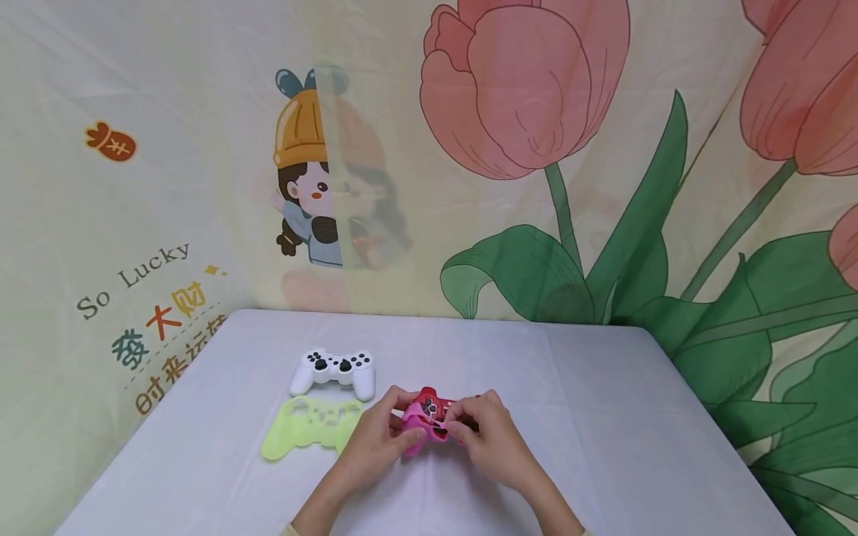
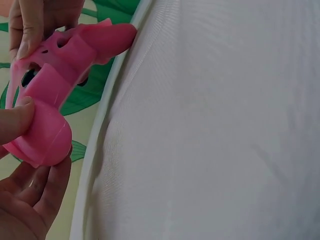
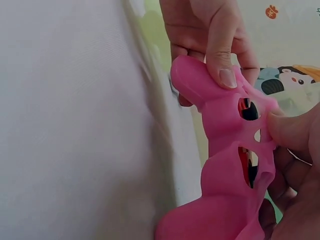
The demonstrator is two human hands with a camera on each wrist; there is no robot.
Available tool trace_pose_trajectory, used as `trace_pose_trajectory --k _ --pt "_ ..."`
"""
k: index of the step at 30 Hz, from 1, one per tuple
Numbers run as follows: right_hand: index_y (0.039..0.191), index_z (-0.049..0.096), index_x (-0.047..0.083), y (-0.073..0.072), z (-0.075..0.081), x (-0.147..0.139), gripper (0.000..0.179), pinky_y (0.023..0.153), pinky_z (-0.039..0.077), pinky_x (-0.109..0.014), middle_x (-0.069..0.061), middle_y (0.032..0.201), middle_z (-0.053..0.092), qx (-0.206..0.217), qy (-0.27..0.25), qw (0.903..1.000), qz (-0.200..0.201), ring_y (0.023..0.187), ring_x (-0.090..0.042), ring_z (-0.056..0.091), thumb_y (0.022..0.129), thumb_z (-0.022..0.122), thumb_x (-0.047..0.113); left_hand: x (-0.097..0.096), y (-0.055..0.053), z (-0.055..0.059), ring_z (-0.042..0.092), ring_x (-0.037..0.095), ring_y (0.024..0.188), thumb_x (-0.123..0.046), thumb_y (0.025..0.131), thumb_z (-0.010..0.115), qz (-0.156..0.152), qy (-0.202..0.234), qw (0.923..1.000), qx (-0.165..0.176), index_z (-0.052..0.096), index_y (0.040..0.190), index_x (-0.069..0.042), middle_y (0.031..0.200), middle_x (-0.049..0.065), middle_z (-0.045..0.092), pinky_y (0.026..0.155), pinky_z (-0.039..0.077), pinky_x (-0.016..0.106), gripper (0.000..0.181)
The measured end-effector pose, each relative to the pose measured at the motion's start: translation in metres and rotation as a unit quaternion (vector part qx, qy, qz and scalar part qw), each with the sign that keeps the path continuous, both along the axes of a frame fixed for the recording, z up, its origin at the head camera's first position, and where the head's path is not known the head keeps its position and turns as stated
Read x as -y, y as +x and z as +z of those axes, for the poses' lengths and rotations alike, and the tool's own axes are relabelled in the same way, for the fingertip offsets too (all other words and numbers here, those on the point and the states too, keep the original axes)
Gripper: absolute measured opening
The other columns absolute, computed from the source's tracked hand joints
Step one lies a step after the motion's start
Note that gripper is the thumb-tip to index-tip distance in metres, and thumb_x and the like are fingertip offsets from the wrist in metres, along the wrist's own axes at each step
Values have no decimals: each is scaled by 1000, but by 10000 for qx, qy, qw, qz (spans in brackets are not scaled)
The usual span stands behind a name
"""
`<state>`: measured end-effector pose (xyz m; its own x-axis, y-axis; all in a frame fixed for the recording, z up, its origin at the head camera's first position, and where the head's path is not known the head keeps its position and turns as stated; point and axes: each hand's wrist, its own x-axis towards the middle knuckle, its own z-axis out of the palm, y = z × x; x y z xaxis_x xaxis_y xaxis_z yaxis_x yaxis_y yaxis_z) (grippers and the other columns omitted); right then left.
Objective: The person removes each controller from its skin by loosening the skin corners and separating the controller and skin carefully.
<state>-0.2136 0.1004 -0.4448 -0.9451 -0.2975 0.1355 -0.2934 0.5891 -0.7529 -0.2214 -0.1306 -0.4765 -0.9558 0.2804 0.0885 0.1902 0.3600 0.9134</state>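
A red game controller (image 1: pixel 429 399) sits partly inside a stretchy pink silicone cover (image 1: pixel 413 428), held above the table. My left hand (image 1: pixel 378 434) grips the covered left handle, its thumb (image 2: pixel 17 120) on the front and its fingers behind. The right hand (image 1: pixel 492 439) pinches the cover's upper edge between thumb (image 3: pixel 287 130) and fingers. In the head view, red plastic shows along the controller's top, above the pink. Black thumbsticks and bits of red appear through the cover's holes in the right wrist view.
A white game controller (image 1: pixel 335 374) lies on the table to the left, farther back. In front of it is a flat yellow-green silicone cover (image 1: pixel 298 430), partly behind my left hand. The white-clothed table (image 1: pixel 590 417) ends at a printed curtain (image 1: pixel 389 149).
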Motion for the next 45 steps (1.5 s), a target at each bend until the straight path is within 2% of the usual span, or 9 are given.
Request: trace_pose_trajectory --k 6,16,22,25,27,31,36,41,45 --pt "85 69 32 6 -6 2 22 84 36 -40 23 84 64 -579 352 9977 82 97 -16 42 94 81 15 1 0 -2 70 18 92 -16 97 79 29 2 10000 78 59 133 -23 129 8 64 74 60 29 41" --pt "88 74 27 19 -6 1 15 92 32 -51 23 89 68 -1343 1045 9851 243 99 -10 40 91 84 17 3 0 -2 70 17 92 -16 97 79 49 -142 9999 3 60 134 -24 127 9 64 73 60 29 42" --pt "89 73 29 21 -7 9 16 92 36 -49 18 92 72 -1754 1693 9698 -83 99 -11 42 89 87 22 4 -2 -3 71 16 92 -16 97 79 14 -97 9999 34 60 132 -23 127 9 64 73 60 29 40" --pt "88 72 29 22 -9 13 17 89 38 -45 16 92 72 -2035 1788 9620 -332 96 -11 43 88 88 23 4 -2 -4 72 16 92 -16 97 79 -54 0 10000 26 60 129 -20 127 10 65 73 60 28 37" --pt "88 72 29 22 -9 14 18 86 39 -42 16 92 71 -2112 1704 9614 -463 95 -11 44 87 89 22 4 -2 -4 72 16 92 -16 97 79 -99 73 9999 5 59 128 -18 128 11 65 73 60 28 36" --pt "90 73 28 21 -9 14 21 84 42 -39 15 92 71 -2008 1391 9680 -578 94 -11 47 84 92 20 3 0 -4 72 18 93 -14 97 78 -133 141 9998 9 59 128 -17 128 12 65 74 60 27 36" --pt "96 74 28 19 -6 7 26 89 47 -40 13 101 68 -1547 997 9812 -585 102 -12 48 82 94 20 2 -1 -5 72 18 93 -13 97 78 -138 237 9996 24 58 128 -16 130 13 65 74 60 27 36" --pt "121 71 27 17 -5 -6 46 101 52 -49 7 124 61 -883 586 9910 -818 122 -20 47 81 95 21 1 -1 -5 72 17 93 -14 98 78 -97 233 9996 93 58 126 -17 129 12 65 74 60 27 35" --pt "143 58 24 16 -8 -19 72 103 55 -55 -2 143 53 -356 295 9940 -994 133 -29 49 81 95 21 2 -1 -4 72 17 95 -14 98 77 -58 181 9998 104 58 128 -16 129 12 65 75 60 27 36"
